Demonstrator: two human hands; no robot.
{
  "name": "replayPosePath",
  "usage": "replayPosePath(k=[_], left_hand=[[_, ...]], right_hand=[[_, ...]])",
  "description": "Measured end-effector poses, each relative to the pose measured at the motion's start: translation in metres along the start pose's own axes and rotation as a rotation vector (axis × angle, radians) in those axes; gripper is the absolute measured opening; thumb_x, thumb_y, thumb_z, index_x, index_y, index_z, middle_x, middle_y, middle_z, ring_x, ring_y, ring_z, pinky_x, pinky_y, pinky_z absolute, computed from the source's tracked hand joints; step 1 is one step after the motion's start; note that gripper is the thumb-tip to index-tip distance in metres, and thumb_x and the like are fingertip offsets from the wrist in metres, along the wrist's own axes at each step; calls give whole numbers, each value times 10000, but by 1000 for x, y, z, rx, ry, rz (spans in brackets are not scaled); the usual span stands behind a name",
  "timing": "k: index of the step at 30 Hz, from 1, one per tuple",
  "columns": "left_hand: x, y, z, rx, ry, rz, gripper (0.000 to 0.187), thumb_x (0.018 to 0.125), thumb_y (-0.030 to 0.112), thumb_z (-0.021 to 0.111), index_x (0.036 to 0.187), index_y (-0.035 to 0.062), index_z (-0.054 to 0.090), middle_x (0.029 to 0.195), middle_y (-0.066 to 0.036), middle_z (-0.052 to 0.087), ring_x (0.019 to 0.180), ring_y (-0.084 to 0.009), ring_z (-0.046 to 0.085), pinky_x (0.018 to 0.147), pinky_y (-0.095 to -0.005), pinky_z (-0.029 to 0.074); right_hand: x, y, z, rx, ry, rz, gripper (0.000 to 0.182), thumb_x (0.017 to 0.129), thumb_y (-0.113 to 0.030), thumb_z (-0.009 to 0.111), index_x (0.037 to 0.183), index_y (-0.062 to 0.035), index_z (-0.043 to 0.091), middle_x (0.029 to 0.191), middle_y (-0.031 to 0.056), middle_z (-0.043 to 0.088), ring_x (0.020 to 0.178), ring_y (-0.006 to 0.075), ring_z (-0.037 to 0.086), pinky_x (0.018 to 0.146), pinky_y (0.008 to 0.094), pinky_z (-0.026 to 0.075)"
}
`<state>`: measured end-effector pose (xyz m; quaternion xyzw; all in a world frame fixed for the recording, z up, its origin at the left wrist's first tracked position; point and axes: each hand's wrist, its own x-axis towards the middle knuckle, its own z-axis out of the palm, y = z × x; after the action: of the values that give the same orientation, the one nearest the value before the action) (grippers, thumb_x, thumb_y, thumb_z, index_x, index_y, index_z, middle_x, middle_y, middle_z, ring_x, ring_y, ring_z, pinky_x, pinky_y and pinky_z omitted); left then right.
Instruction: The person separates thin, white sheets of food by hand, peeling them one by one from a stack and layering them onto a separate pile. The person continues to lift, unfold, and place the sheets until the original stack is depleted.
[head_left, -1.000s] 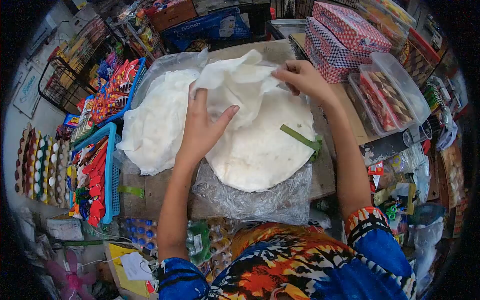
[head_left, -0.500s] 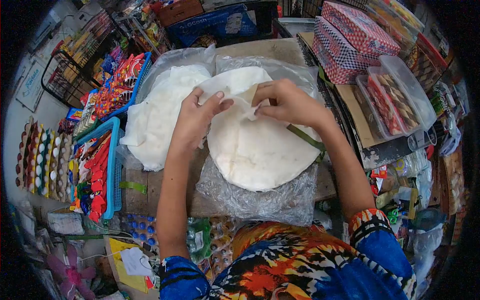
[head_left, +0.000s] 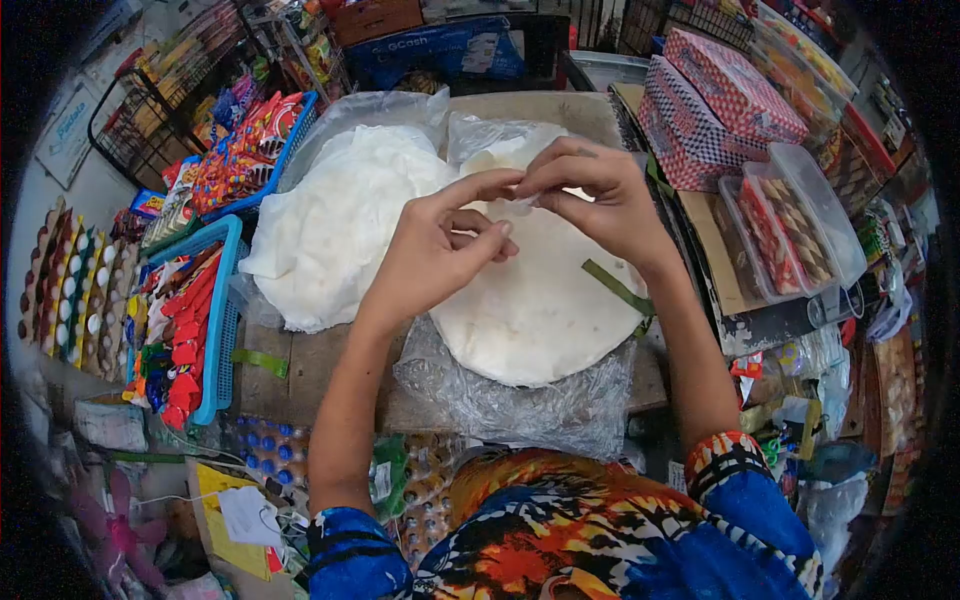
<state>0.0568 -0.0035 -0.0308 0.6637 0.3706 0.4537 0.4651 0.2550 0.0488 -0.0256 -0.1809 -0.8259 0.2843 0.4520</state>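
A stack of thin, round white spring roll wrappers (head_left: 540, 310) lies on crumpled clear plastic before me. Over its upper part, my right hand (head_left: 600, 195) pinches a small translucent white piece of wrapper (head_left: 522, 204). My left hand (head_left: 450, 235) meets it from the left, its index fingertip at that same piece. The left thumb stands apart from the index finger and the other fingers curl loosely. Left of the stack sits a looser pile of white wrappers (head_left: 345, 215). A green strip (head_left: 615, 286) rests on the stack's right side.
Blue baskets of packaged snacks (head_left: 228, 330) stand at the left, beside egg trays (head_left: 85, 290). Red checkered boxes (head_left: 725, 95) and a clear plastic container (head_left: 790, 230) are at the right. Another green strip (head_left: 260, 362) lies on the wooden board (head_left: 310, 375). Bottles (head_left: 275, 450) stand below.
My left hand has moved right, its index finger now meeting my right fingertips. The right hand has shifted slightly up and right. The view has shifted slightly.
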Motion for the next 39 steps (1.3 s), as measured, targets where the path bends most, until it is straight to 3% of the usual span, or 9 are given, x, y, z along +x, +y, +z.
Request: replayPosePath(k=[6,10,15,17,19,27,31,35,39], left_hand=[[3,-2,-9,233,55,285,287,830,-78,531,1096,-5,615,904,-83,624,720,-144,627,659,-265,523],[2,-1,-10,498,33,441,305,747,-152,488,995,-19,605,870,-119,599,745,-200,631,659,-269,503],[1,2,-14,563,81,431,306,689,-169,471,938,-25,575,831,-123,572,708,-217,600,648,-284,490],[3,3,-21,575,94,409,303,683,-169,470,930,-25,569,819,-120,563,691,-211,586,641,-289,485],[5,0,-29,623,129,407,186,758,-131,518,895,-21,577,802,-78,547,678,-151,557,634,-260,464],[3,5,-19,542,111,375,168,759,63,710,895,-4,638,750,-48,507,684,-104,482,601,-245,387],[5,-1,-31,464,117,270,102,752,51,721,812,-17,676,759,-30,508,681,-86,471,595,-236,383],[8,-9,-51,345,150,272,85,764,39,711,788,-34,674,746,2,509,686,-77,481,614,-225,396],[8,-13,-71,204,292,340,78,799,56,698,819,-17,680,756,15,556,696,-62,491,609,-222,394]], right_hand=[[0,-13,-9,31,46,-30,118,738,64,646,837,5,676,807,63,629,761,135,607,662,257,469],[-3,-10,-17,102,-81,131,111,729,53,660,831,9,669,799,54,625,749,127,599,666,247,469],[-2,-13,-27,36,-244,105,109,724,52,661,827,18,661,807,53,621,734,120,592,667,245,477],[-4,-16,-35,108,-315,209,109,729,63,648,831,28,658,805,58,615,736,115,589,660,241,478],[-7,-13,-47,125,-332,221,93,733,65,647,822,40,651,806,56,611,735,115,588,662,237,481],[-8,-12,-45,258,-129,345,179,741,-1,706,906,30,646,849,48,619,818,106,587,727,231,478],[-5,1,-37,-64,-244,266,195,738,-80,750,883,24,672,819,31,595,775,99,539,683,242,424],[-9,10,-53,69,-82,230,156,757,-94,734,828,31,673,760,23,577,757,101,531,660,243,410],[-18,23,-71,211,202,237,138,788,-92,708,857,23,673,837,34,620,783,105,564,699,233,436]])
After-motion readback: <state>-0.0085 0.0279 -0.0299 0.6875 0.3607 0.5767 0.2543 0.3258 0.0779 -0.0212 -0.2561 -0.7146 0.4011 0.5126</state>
